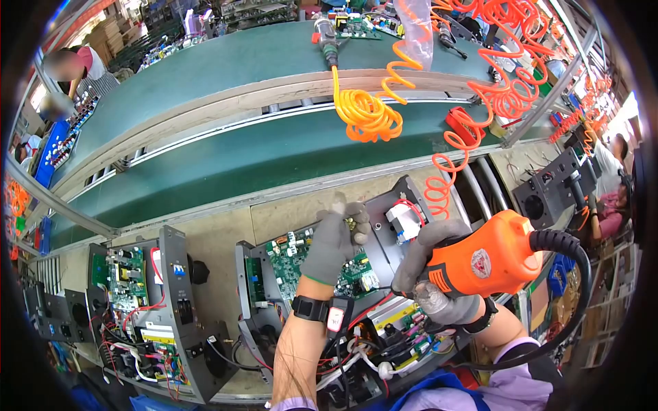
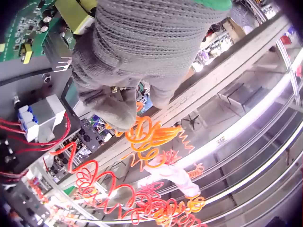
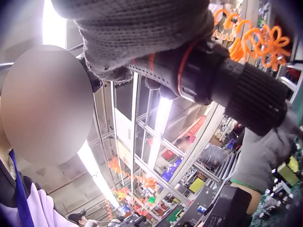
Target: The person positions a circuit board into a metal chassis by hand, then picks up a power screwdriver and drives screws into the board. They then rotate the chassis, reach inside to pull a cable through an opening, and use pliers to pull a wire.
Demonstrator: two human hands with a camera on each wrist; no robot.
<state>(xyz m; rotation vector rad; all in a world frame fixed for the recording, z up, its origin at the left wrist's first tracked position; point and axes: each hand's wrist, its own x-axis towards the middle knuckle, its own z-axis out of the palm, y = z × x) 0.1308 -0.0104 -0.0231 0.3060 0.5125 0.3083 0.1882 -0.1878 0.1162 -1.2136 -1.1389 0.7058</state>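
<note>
My gloved left hand (image 1: 327, 248) reaches over a green circuit board (image 1: 293, 255) inside a dark metal chassis (image 1: 387, 246). Its fingers are curled, pinching small brass-coloured metal pieces (image 1: 351, 223), probably screws, partly hidden by the glove. In the right wrist view, the gloved right hand (image 3: 142, 35) wraps around an orange corded power tool (image 1: 490, 257). The tool's black ribbed nose (image 3: 258, 99) points toward the left hand. A white connector block (image 1: 404, 220) with red wires is fixed to the chassis between the hands.
Another opened chassis (image 1: 175, 294) with boards and wires stands to the left. Beyond the work lies a green conveyor belt (image 1: 253, 161). Orange coiled hoses (image 1: 367, 116) hang overhead, and a thick black cable (image 1: 582, 294) loops right of me. Rollers (image 1: 490, 181) show at right.
</note>
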